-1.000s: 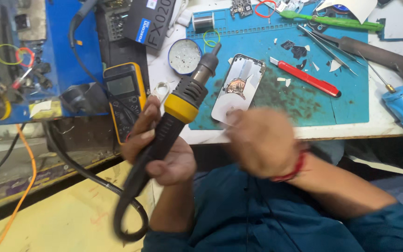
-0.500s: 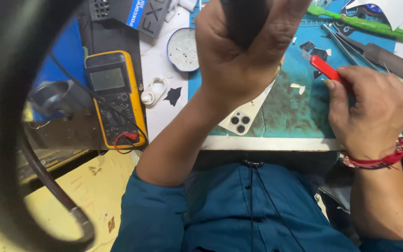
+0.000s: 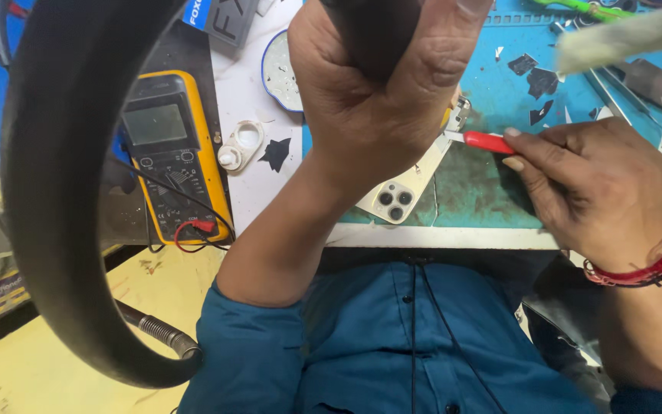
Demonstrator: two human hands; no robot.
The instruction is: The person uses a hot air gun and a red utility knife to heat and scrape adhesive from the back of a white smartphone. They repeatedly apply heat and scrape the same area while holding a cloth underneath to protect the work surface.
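Observation:
My left hand [image 3: 385, 84] is raised close to the camera, clenched around the dark handle of a hot air tool [image 3: 373, 31]. The tool's thick black hose [image 3: 63, 199] loops down the left side. My right hand [image 3: 591, 184] rests on the teal mat [image 3: 484, 192] and grips a red-handled knife [image 3: 488, 142], its blade pointing left at a gold phone back [image 3: 404, 192] with a triple camera cluster. The phone lies on the mat, partly hidden under my left wrist.
A yellow multimeter [image 3: 170, 157] with red and black leads lies at the left. A round white dial [image 3: 279, 73] and a small white plastic part [image 3: 240, 146] sit on the white bench. Tweezers and tools [image 3: 653, 84] lie at the right; dark shards dot the mat.
My left hand lifted the hot air tool up toward the camera and over the phone. My right hand took the red-handled knife and brought it to the phone's edge.

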